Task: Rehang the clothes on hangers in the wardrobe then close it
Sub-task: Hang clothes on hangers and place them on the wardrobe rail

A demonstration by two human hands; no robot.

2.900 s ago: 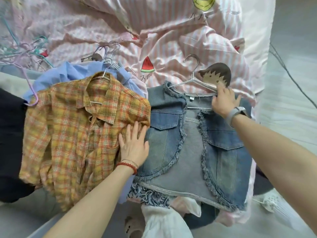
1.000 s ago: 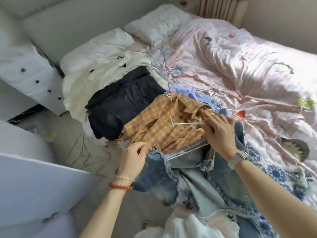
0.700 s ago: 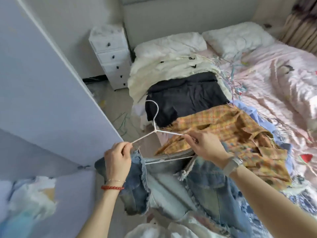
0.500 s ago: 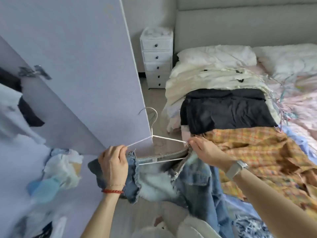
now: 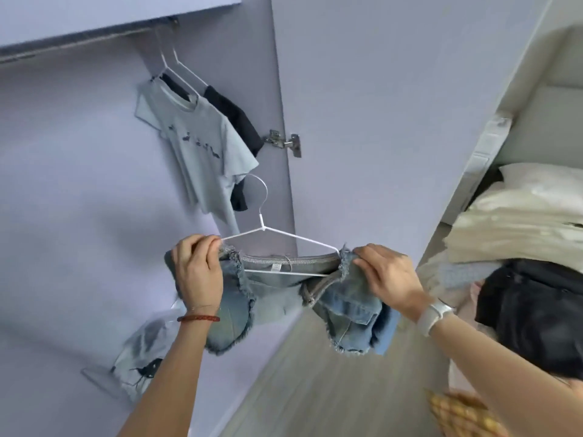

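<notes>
1. Upper left of the frame: a rail (image 5: 72,39) runs under the top of the open wardrobe (image 5: 63,190), its lilac back wall filling the left half of the view.
2. Just right of that, upper centre-left: a pale blue T-shirt (image 5: 202,146) hangs from the rail on a white hanger, with a dark garment (image 5: 239,121) on a second hanger just behind it.
3. Lower left: a bag (image 5: 138,370) of pale cloth with a dark print lies on the wardrobe floor, partly hidden by the left forearm.
4. Centre-left: the left hand (image 5: 197,272), a red bracelet (image 5: 198,318) at its wrist, has its grip clamped on the left shoulder of a frayed denim vest (image 5: 277,298) and the tip of the hanger arm there.
5. Centre: the vest sits on a white wire hanger (image 5: 262,228), held in the air in front of the wardrobe, below and right of the T-shirt. The hook points up, well apart from the rail. The vest's front panels droop below both hands.
6. Above the vest, centre: a metal hinge (image 5: 284,142) joins the wardrobe side to the open door (image 5: 394,105).
7. Centre-right: the right hand (image 5: 386,275), a white watch (image 5: 434,313) on its wrist, pinches the vest's right shoulder at the hanger end, grip closed on the cloth.
8. Bottom centre: wood-look floor (image 5: 315,389) shows beneath the vest.
9. Right edge: a bed (image 5: 536,127) carries cream clothing (image 5: 511,228), a black garment (image 5: 536,307) below it, and a corner of a yellow plaid shirt (image 5: 463,417) at lower right.
</notes>
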